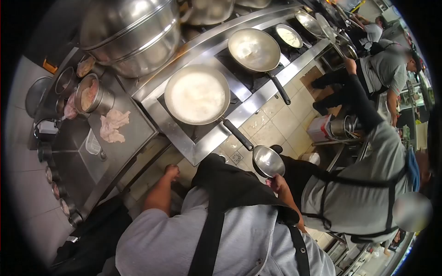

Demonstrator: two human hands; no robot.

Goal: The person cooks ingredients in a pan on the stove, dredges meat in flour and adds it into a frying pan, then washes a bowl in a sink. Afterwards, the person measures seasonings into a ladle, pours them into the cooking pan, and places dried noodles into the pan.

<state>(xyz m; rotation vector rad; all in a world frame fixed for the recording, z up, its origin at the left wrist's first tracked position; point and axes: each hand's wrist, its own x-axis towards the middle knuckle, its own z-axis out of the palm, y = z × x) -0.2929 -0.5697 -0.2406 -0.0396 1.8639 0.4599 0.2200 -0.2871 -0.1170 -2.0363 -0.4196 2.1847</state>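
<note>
My right hand [276, 183] grips the near edge of a shiny round metal bowl [269, 161], held tilted in front of my apron. The bowl is just below the handle end of a large frying pan [197, 94]. Pale, foamy liquid fills that pan on the stove. My left hand [171, 172] hangs near the stove's front corner, with its fingers curled in and nothing visible in them. A second frying pan [254, 49] sits farther back on the stove, with some shiny liquid in it.
A large steel pot [131, 37] stands behind the stove. On the left steel counter [133, 133] lie a crumpled cloth [114, 125], metal containers with food [88, 94] and a clear plastic tub [93, 141]. A co-worker [354, 198] stands close on my right; others work beyond.
</note>
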